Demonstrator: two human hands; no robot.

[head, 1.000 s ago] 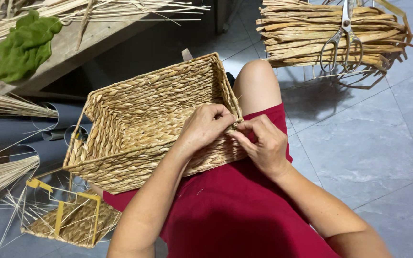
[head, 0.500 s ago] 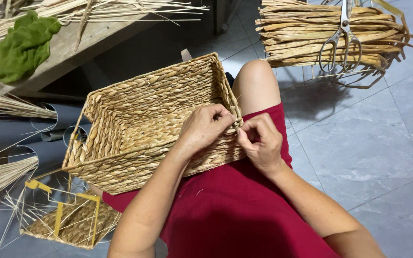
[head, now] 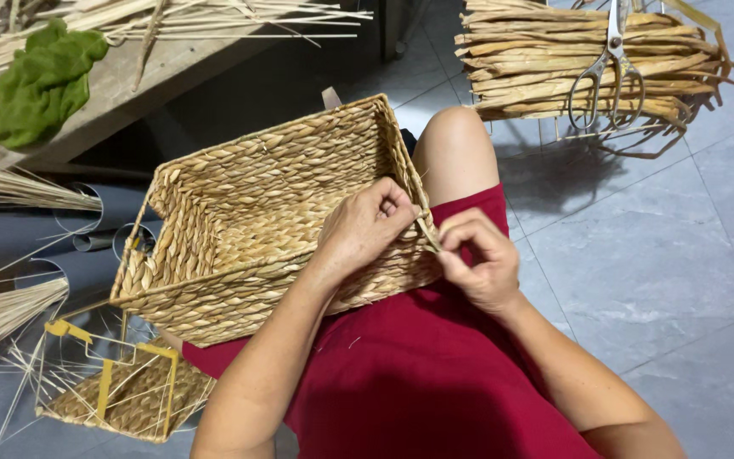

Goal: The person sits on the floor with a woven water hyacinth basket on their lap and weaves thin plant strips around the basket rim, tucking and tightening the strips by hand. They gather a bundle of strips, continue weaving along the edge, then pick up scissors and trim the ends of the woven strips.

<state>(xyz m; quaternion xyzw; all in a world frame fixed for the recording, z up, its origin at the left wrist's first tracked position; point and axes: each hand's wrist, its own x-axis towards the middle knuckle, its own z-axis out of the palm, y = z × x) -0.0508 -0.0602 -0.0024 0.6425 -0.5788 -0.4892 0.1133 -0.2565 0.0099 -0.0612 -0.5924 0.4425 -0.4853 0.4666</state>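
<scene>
Woven of pale braided straw, the rectangular basket (head: 256, 221) lies tilted on the person's lap, its open mouth facing up and to the left, its near long wall resting on the red garment (head: 435, 374). The left hand (head: 367, 225) is curled over the basket's right-hand corner, fingers folded tight against the rim and pressing on the weave. Just beside it, the right hand (head: 477, 259) pinches a thin straw strand (head: 428, 234) between thumb and forefinger; the strand runs from the basket's corner to those fingertips. The 2 hands sit close together, nearly touching, with only the strand between them. Both are closed, the left on the basket's edge, the right on the strand.

A bare knee (head: 456, 144) shows beyond the basket's far corner. On the grey tiled floor (head: 656, 263) to the upper right lies a bundle of flat straw lengths (head: 554, 59), with a pair of metal scissors (head: 609, 76) resting on top. At the upper left a wooden tabletop (head: 129, 85) carries a green cloth (head: 44, 81) and loose thin stalks (head: 239, 17). Below the basket, at the lower left, a smaller half-woven piece on a yellow wire frame (head: 112, 391) sits on the floor. Grey pipes (head: 70, 229) lie at the left, near more straw.
</scene>
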